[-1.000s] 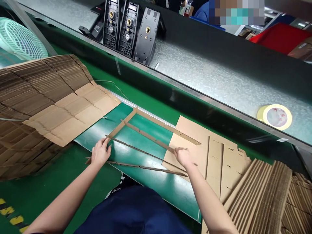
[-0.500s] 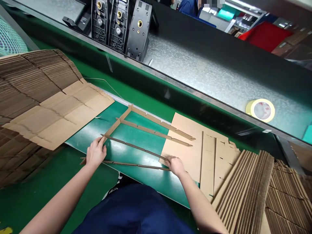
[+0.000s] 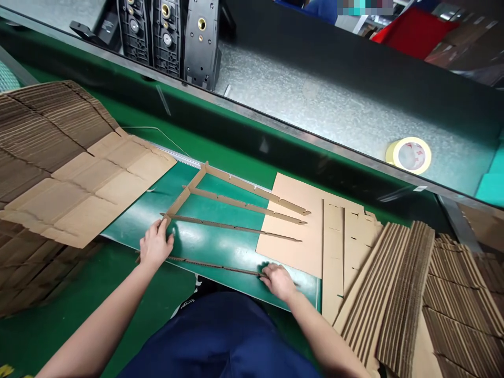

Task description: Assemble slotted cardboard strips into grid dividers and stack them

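Several long notched cardboard strips (image 3: 236, 206) stand on edge on the green work surface (image 3: 208, 244), slotted into a cross strip (image 3: 185, 193) at their left ends. My left hand (image 3: 155, 245) rests closed on the lower end of that cross strip. At the right end of the nearest strip (image 3: 212, 265), my right hand (image 3: 279, 281) pinches the cardboard. A flat cardboard sheet (image 3: 291, 231) lies under the strips' far ends.
Stacks of flattened corrugated cardboard stand at the left (image 3: 51, 157) and the right (image 3: 417, 294). Behind the green belt runs a metal shelf (image 3: 323, 110) with a roll of tape (image 3: 409, 155) and black plastic housings (image 3: 169, 31).
My right hand has moved down toward me, from the third strip's end to the nearest strip's right end. The left hand stays on the cross strip. The view has shifted.
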Demonstrator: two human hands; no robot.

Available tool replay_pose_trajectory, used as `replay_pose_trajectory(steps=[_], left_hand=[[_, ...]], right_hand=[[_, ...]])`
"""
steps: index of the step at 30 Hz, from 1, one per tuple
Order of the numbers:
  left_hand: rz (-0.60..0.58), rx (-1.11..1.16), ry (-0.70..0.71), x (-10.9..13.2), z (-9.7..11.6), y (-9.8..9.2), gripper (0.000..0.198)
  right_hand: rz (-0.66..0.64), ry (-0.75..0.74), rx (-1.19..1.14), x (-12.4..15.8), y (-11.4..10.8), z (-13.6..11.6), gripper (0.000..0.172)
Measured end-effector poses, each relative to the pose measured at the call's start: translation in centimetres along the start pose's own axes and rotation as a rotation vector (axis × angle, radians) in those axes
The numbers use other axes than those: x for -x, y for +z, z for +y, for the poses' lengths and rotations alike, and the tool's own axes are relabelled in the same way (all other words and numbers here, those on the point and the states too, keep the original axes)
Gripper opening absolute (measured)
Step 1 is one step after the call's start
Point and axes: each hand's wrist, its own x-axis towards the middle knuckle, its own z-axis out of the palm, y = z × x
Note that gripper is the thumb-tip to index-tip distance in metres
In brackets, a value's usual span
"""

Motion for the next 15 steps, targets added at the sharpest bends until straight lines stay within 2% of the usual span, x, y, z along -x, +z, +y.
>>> replay_pose_trajectory(steps=[2, 4, 7, 10, 12, 15], left_hand=[[-0.005, 0.02, 0.006, 0.0, -0.1, 0.2, 0.057], [-0.006, 0.035, 0.009, -0.1, -0.2, 0.3, 0.058], [-0.007, 0.037, 0.004, -0.2, 0.0, 0.3, 0.057], [0.002, 0.027, -0.012, -0.1, 0.3, -0.1, 0.056], [0.004, 0.025, -0.024, 0.0, 0.5, -0.3, 0.055], [-0.02, 0.032, -0.037, 0.1, 0.6, -0.5, 0.056]], right_hand=[[-0.028, 0.039, 0.012, 0.9, 0.8, -0.8, 0.025], [-0.009, 0.03, -0.048, 1.0, 0.5, -0.8, 0.03], [0.13, 0.023, -0.166, -0.6, -2.3, 0.6, 0.043], [0.318, 0.212, -0.1, -3.9, -6.0, 3.0, 0.047], [0.272, 0.309, -0.012, -5.8, -7.7, 4.2, 0.048], [0.053, 0.271, 0.05, -6.8, -7.7, 4.7, 0.049]])
